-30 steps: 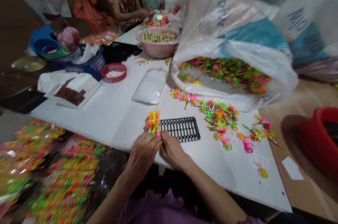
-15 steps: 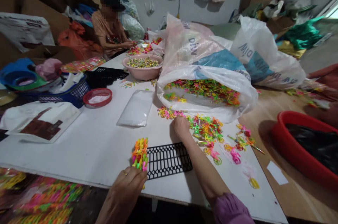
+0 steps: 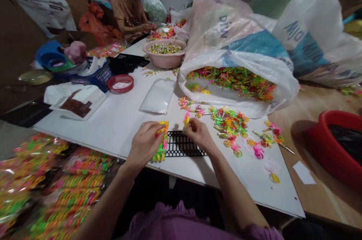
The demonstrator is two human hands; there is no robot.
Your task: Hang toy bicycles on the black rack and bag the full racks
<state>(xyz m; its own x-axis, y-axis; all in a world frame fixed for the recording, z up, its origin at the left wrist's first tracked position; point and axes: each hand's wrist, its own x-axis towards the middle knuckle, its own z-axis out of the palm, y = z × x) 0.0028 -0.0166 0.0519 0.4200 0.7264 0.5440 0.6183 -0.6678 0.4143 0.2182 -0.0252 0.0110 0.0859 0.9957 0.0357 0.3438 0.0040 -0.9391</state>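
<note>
A black plastic grid tray lies flat near the table's front edge. Small bright plastic toys stand packed in a row along its left end. My left hand is closed over the far part of that row, its fingertips on the orange pieces. Above the tray's far edge, my right hand pinches a small pink and yellow plastic toy between thumb and fingers. To the right spreads a loose pile of such toys, in front of a big white sack lying open with more inside.
A stack of clear plastic bags lies beyond the tray. Behind it are a pink basin of small pieces and a red basket. A red tub stands right; packed toys sit low left. Another person works at the far end.
My right hand has come back from the loose pile to above the tray, with a small toy in its fingers. My left hand has moved to the row's far part. The view has tilted down.
</note>
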